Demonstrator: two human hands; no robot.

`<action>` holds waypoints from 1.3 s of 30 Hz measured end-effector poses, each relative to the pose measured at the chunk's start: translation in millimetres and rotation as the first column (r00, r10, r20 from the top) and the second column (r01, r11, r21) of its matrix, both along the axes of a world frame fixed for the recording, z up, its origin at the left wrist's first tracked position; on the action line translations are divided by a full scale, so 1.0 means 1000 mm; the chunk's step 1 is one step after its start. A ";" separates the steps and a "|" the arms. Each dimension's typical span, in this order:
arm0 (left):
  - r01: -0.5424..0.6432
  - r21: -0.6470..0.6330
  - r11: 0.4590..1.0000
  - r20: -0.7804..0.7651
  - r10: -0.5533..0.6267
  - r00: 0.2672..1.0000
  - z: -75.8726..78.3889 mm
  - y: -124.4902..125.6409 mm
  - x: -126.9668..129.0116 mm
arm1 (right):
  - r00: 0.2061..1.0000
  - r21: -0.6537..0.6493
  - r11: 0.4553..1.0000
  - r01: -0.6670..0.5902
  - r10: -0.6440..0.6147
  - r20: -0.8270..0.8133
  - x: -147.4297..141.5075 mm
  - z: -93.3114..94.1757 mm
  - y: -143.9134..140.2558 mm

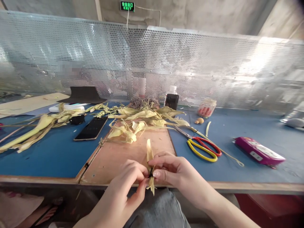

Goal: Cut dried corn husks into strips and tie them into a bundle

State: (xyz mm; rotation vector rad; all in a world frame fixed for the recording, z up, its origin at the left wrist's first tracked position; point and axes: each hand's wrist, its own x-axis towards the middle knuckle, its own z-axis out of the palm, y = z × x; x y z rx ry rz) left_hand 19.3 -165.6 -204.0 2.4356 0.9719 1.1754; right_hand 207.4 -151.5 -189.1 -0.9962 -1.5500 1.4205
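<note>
A small piece of dried corn husk (149,149) stands roughly upright at the table's front edge, its frayed lower end hanging below my fingers. Something thin and black, like a thread (150,172), goes around its middle. From the left, my left hand (129,182) pinches the husk at this dark band. My right hand (175,169) closes on it from the other side, thumb at the band and fingers just above. The fingertips partly hide the band. Beyond my hands, a pile of loose corn husks (144,115) covers the far part of a wooden board (140,148).
Scissors (201,148) with red and yellow handles lie right of the board. A purple packet (258,152) is farther right. Left are a phone (91,129) and a dried stalk (40,125). A jar (207,107) stands near the perforated metal screen (133,63) behind the table.
</note>
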 end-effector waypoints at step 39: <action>0.013 -0.348 0.937 -0.033 -0.026 0.999 0.009 -0.009 0.006 | 0.976 0.485 0.864 0.132 -0.198 0.087 -0.014 0.003 -0.017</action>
